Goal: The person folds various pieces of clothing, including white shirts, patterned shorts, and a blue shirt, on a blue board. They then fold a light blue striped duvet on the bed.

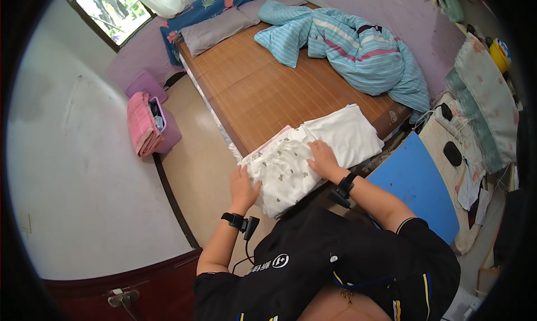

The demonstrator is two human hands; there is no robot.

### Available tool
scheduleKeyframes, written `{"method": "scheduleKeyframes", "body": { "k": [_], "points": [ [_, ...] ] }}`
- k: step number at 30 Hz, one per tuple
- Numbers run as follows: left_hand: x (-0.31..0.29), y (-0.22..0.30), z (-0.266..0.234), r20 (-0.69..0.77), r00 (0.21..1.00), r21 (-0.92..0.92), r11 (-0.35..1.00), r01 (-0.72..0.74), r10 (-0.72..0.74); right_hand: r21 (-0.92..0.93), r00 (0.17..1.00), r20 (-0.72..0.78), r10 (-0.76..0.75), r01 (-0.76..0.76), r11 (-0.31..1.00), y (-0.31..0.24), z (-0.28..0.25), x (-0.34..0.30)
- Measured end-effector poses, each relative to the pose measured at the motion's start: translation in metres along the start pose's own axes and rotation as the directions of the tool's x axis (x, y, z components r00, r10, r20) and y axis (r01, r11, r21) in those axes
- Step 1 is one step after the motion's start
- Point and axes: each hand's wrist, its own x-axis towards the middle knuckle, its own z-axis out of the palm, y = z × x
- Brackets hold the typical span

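Note:
White pants with a small dark print and a gathered elastic waist (286, 173) lie folded at the near end of the bed. My left hand (243, 188) rests on their left edge, thumb spread from the fingers. On the opposite edge is my right hand (324, 160), its fingers stretched out and lying over the cloth. Neither hand grips anything that I can see. A plain white folded cloth (347, 133) sits just right of the pants, close to my right hand. Beneath the waistband, a strip of pink fabric (274, 139) peeks out.
The bed carries a brown woven mat (246, 75), a bunched blue striped quilt (363, 58) and grey pillows (218, 30). Right of me stands a blue tabletop (419, 181). A purple bin (168, 133) with a pink towel (144, 125) stands on the floor at left.

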Motion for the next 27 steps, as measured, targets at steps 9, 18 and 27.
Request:
{"method": "scheduleKeyframes", "body": {
  "k": [9,18,27],
  "points": [
    [0.041,0.031,0.051,0.432,0.865,0.130,0.931,-0.341,0.256,0.228,0.987,0.161,0.007,-0.044,0.973,-0.004,0.011,-0.039],
    [0.114,0.021,0.061,0.505,0.841,-0.083,0.981,-0.176,0.194,0.401,0.822,0.267,0.504,-0.570,0.717,0.013,-0.013,-0.094],
    [0.124,0.034,0.095,0.750,0.652,0.192,0.980,-0.053,-0.111,0.348,0.513,0.601,0.613,-0.858,0.377,0.002,-0.009,-0.147]
  ]
}}
